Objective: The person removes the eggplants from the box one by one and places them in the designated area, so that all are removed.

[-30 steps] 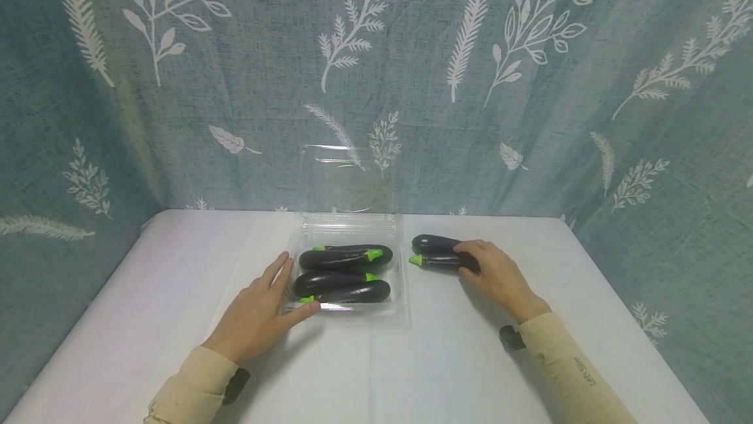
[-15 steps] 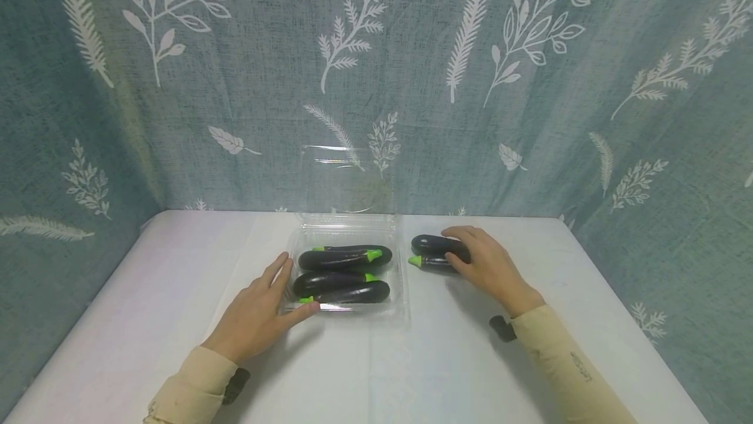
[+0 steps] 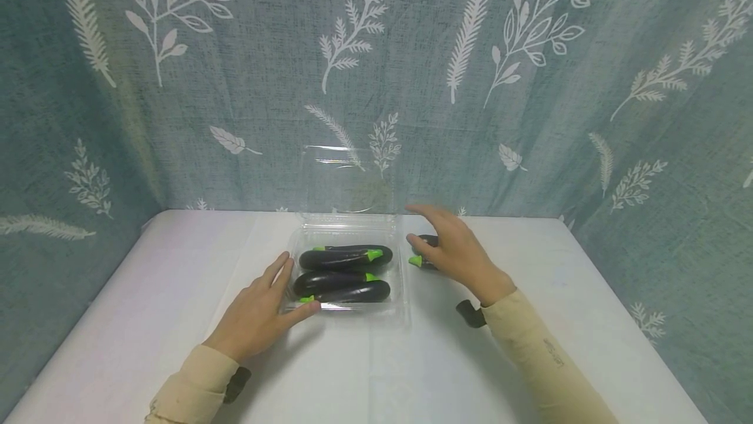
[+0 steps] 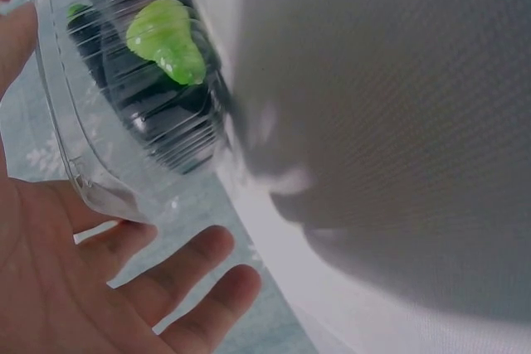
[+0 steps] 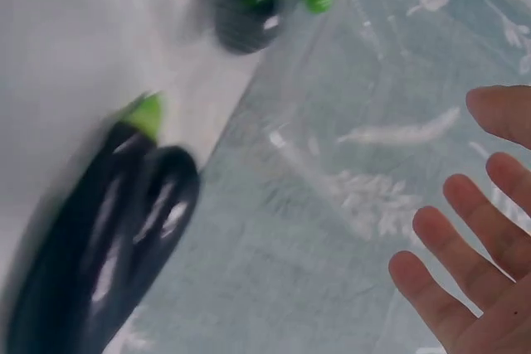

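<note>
Clear clamshell (image 3: 347, 231) of eggplants (image 3: 344, 291) between left hand (image 3: 250, 319) and right hand (image 3: 461, 251).
The left, fingers spread, touches its near corner, probably steadying it; the right (spread, empty) hovers above two loose eggplants (image 5: 83, 246).

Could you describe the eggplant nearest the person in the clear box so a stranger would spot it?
On the white table stands an open clear box, with the left hand at its side. The front eggplant lies by the near wall. Its green tip points left; the eggplant just behind points its green end right.
</note>
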Demonstrator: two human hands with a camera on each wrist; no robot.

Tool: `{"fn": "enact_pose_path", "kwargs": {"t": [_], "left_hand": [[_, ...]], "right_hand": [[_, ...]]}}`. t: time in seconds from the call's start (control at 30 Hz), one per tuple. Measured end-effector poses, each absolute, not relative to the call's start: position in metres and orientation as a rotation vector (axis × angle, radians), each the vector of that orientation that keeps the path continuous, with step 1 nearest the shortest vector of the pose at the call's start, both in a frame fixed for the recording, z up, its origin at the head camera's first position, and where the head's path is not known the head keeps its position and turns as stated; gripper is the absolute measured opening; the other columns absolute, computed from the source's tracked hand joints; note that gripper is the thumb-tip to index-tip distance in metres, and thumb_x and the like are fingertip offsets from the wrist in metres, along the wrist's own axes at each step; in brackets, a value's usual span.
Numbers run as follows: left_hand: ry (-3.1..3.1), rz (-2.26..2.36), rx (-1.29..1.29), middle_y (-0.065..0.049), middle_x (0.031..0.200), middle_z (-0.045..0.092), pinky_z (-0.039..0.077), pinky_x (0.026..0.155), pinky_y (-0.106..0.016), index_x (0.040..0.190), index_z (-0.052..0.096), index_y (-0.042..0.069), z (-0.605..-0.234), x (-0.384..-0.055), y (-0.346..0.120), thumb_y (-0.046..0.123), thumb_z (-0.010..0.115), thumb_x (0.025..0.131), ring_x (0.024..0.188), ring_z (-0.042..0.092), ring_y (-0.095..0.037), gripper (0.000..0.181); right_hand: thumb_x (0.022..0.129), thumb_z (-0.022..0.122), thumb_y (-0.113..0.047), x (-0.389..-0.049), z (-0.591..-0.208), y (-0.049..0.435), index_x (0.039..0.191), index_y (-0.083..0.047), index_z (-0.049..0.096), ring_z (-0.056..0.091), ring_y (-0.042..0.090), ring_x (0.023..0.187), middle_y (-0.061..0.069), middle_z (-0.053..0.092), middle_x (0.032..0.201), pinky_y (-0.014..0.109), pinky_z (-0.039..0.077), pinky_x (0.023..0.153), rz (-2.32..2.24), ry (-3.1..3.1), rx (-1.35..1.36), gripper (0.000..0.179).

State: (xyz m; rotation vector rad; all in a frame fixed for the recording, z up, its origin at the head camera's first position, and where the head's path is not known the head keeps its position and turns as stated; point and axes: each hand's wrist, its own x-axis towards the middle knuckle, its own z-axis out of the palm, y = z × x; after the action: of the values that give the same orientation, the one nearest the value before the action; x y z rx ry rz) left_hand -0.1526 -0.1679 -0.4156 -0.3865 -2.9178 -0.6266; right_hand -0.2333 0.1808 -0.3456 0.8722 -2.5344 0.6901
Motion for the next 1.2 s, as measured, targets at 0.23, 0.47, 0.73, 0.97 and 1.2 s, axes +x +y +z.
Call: {"fn": "enact_pose_path", "kwargs": {"t": [0.23,0.47,0.73,0.97,1.2], "left_hand": [[-2.906,-0.63,-0.379,-0.018,0.163,0.03,0.044,0.1,-0.063,0.154,0.035,-0.006,-0.416,-0.153,-0.168,0.073,0.057,0.09,0.126,0.051,-0.054,0.104],[-2.904,-0.628,-0.386,-0.019,0.163,0.03,0.044,0.101,-0.063,0.154,0.035,-0.007,-0.417,-0.154,-0.168,0.073,0.056,0.091,0.127,0.051,-0.053,0.104],[-2.911,-0.626,-0.386,-0.019,0.163,0.029,0.045,0.1,-0.063,0.154,0.034,-0.006,-0.416,-0.153,-0.168,0.073,0.056,0.091,0.126,0.052,-0.053,0.104],[-2.921,-0.63,-0.378,-0.018,0.163,0.029,0.044,0.101,-0.063,0.155,0.033,-0.005,-0.415,-0.153,-0.168,0.074,0.055,0.091,0.126,0.051,-0.054,0.104],[-2.914,-0.631,-0.391,-0.019,0.163,0.029,0.045,0.1,-0.063,0.154,0.033,-0.007,-0.415,-0.153,-0.168,0.072,0.056,0.091,0.126,0.051,-0.054,0.104]], "right_hand": [[0.097,0.071,-0.022,-0.236,-0.335,0.153,0.146,-0.007,0.053,0.049,0.024,0.137,0.007,0.056,0.146,0.04,0.039,0.114,0.723,-2.47,0.974,0.055],[0.098,0.071,-0.025,-0.238,-0.341,0.126,0.151,-0.01,0.046,0.042,0.021,0.143,0.004,0.05,0.152,0.038,0.034,0.117,0.762,-2.521,1.006,0.061],[0.097,0.072,-0.029,-0.235,-0.354,0.1,0.157,-0.017,0.038,0.041,0.022,0.144,0.003,0.045,0.157,0.039,0.036,0.116,0.722,-2.644,1.02,0.07],[0.097,0.071,-0.028,-0.237,-0.367,0.084,0.157,-0.02,0.038,0.041,0.021,0.144,0.002,0.046,0.156,0.038,0.035,0.117,0.648,-2.766,1.027,0.069],[0.098,0.07,-0.026,-0.237,-0.377,0.077,0.155,-0.02,0.042,0.046,0.023,0.141,0.005,0.05,0.152,0.04,0.037,0.116,0.546,-2.836,1.043,0.064]]}}
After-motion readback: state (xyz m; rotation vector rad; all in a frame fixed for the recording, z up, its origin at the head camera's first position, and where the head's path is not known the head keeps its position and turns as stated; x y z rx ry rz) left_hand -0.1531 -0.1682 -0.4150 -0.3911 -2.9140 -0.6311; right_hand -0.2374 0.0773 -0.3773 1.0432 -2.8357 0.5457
